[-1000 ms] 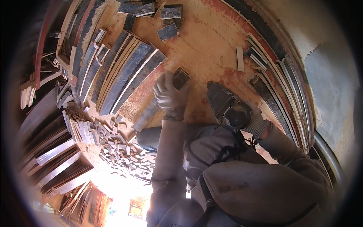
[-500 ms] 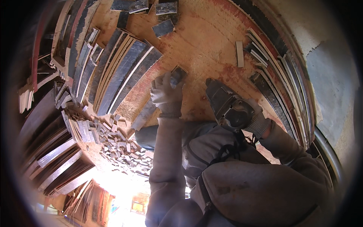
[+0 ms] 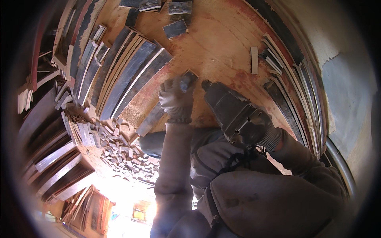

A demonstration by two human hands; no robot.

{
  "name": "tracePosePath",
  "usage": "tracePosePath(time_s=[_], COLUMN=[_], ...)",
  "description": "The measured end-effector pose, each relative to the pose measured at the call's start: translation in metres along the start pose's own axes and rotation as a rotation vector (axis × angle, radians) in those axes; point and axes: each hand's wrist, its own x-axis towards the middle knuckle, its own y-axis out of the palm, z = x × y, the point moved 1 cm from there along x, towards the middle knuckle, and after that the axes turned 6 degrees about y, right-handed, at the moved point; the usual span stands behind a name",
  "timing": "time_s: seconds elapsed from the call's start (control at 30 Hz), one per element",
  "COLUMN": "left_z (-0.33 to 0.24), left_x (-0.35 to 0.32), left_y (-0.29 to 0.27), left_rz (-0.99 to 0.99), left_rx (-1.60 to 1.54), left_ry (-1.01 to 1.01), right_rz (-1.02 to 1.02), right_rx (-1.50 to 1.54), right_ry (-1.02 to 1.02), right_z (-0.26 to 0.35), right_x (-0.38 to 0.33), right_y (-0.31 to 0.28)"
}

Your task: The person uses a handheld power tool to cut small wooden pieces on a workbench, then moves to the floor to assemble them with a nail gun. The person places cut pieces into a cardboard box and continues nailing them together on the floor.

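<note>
My left hand (image 3: 171, 95), in a pale knitted-cuff glove, is closed round a small dark-faced piece of board (image 3: 192, 76) over the orange-brown wooden surface. My right hand (image 3: 266, 129), also gloved, grips a bulky dark power tool (image 3: 232, 111). The tool's body hides most of the right fingers. Its narrow nose points up and left toward the piece of board, with a small gap between them. Just left of my left wrist lies a dark strip of board (image 3: 152, 119).
Long dark boards stand in a row (image 3: 137, 75) on the left, and more strips (image 3: 295, 99) line the right side. Dark offcuts (image 3: 175, 29) lie at the far edge; a pale strip (image 3: 254, 60) lies to the right. A heap of small wooden pieces (image 3: 123, 148) is at the lower left.
The power tool has moved left and swung closer to the piece of board, with my right hand on it. My left hand has stayed nearly in place, still holding the piece.
</note>
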Motion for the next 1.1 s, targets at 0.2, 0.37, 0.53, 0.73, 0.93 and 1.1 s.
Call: tracePosePath(time_s=[0.2, 0.37, 0.53, 0.73, 0.93, 1.1], left_z=[0.016, 0.034, 0.044, 0.066, 0.090, 0.109], left_x=[-0.008, -0.019, -0.027, -0.050, -0.073, -0.093], left_y=[0.001, -0.001, -0.008, -0.009, -0.018, -0.039], left_rz=[0.016, -0.028, -0.061, -0.061, -0.190, -0.084], left_rx=[-0.037, -0.055, -0.039, -0.185, -0.440, -0.061], left_ry=[-0.020, 0.044, 0.042, 0.031, 0.028, -0.023], right_rz=[-0.314, -0.189, -0.242, -0.260, -0.291, -0.222], right_rx=[-1.093, -0.940, -0.870, -0.972, -1.037, -1.038], right_ry=[-0.881, -0.671, -0.621, -0.655, -0.543, -0.667], right_z=[0.009, 0.033, 0.068, 0.073, 0.074, 0.089], right_x=[0.041, 0.046, 0.034, 0.027, 0.015, 0.000], right_y=[0.018, 0.039, 0.058, 0.082, 0.108, 0.107])
